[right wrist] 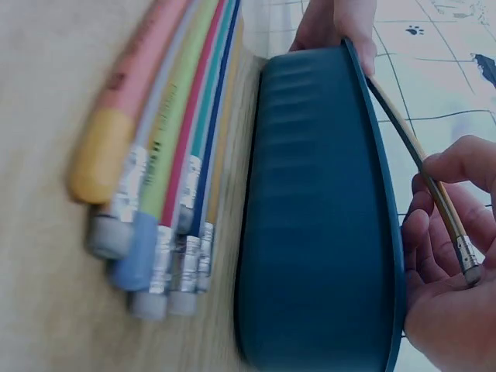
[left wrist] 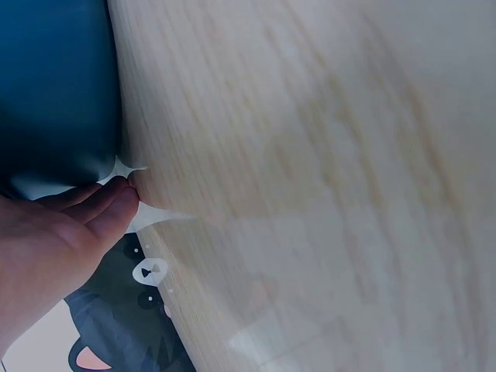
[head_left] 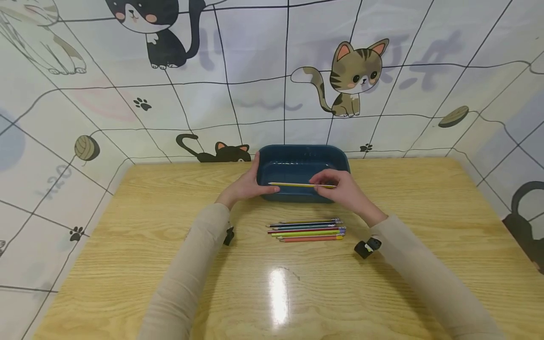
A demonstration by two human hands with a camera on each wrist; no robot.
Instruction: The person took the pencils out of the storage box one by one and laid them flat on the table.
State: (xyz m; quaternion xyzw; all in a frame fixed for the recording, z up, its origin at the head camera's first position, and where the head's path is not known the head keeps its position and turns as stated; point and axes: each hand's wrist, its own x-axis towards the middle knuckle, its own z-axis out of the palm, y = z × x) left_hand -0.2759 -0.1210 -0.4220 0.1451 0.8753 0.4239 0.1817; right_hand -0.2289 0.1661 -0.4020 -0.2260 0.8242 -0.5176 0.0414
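Note:
A dark blue plastic bin point(head_left: 303, 196) stands at the back of the table. My left hand point(head_left: 246, 184) holds it by its left end, thumb over the front rim and fingers along the outside; in the left wrist view the fingertips lie at the bin's corner. Over the bin's opening, my right hand point(head_left: 335, 185) pinches a yellow pencil point(head_left: 293, 184) between thumb and fingers. The pencil lies level, its point to the left and its eraser end point(right wrist: 470, 270) by the palm. Several coloured pencils point(head_left: 308, 231) lie side by side on the table in front of the bin.
The wooden table point(head_left: 170, 198) meets a cat-patterned wall covering point(head_left: 255, 104) right behind the bin. A strip of glare point(head_left: 279, 295) shows on the tabletop near the front. A dark wrist device point(head_left: 368, 247) hangs below the right sleeve.

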